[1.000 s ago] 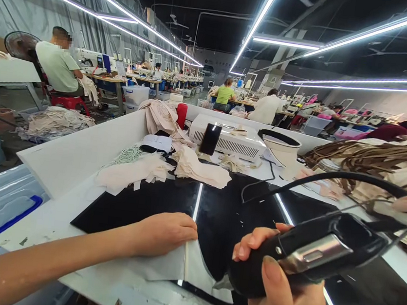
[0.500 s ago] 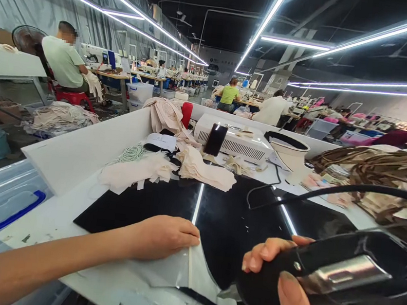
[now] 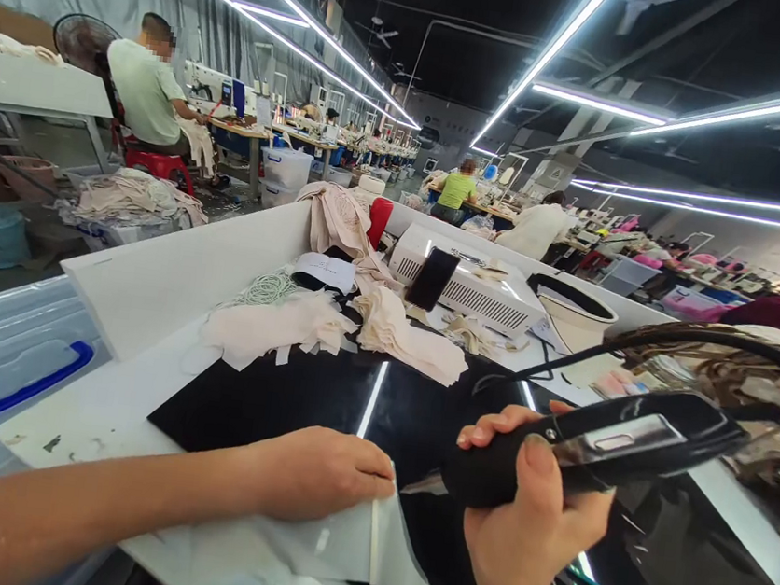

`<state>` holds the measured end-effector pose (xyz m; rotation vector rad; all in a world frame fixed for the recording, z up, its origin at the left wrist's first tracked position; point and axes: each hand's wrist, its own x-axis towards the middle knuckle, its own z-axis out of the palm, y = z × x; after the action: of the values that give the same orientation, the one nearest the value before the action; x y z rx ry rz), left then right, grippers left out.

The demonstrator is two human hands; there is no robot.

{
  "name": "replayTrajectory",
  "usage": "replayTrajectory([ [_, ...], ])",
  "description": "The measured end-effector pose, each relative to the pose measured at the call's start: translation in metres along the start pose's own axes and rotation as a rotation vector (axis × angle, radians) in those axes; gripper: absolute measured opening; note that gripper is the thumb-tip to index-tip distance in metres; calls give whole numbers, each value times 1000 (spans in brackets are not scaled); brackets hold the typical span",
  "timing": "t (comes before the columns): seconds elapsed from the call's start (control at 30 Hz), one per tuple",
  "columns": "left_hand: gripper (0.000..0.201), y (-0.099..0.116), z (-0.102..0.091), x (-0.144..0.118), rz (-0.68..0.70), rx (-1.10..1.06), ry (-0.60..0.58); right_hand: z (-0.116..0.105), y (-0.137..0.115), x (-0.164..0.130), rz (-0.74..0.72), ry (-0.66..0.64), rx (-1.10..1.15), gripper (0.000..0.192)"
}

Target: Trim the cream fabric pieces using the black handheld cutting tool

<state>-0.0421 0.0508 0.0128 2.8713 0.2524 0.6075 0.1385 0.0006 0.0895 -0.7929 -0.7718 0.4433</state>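
Garment workshop, glossy black cutting table (image 3: 294, 394).
Right hand (image 3: 531, 534), clasped around the corded black cutter (image 3: 598, 448), has lifted its tip off the pale sheet (image 3: 334, 540); left hand (image 3: 320, 472) stays pressed flat there.

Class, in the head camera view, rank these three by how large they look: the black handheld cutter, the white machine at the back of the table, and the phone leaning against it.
1. black handheld cutter, though it is nearest the camera, so unsure.
2. white machine.
3. phone, clearly smallest.
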Motion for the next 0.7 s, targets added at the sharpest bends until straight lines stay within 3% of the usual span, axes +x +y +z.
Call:
replayTrajectory([
  [0.3,27,0,3,-2,34,-23,59,2,9,2,-14,-20,-14,39],
  [0.7,27,1,2,0,40,2,47,1,13,0,-56,-38,-25,38],
])
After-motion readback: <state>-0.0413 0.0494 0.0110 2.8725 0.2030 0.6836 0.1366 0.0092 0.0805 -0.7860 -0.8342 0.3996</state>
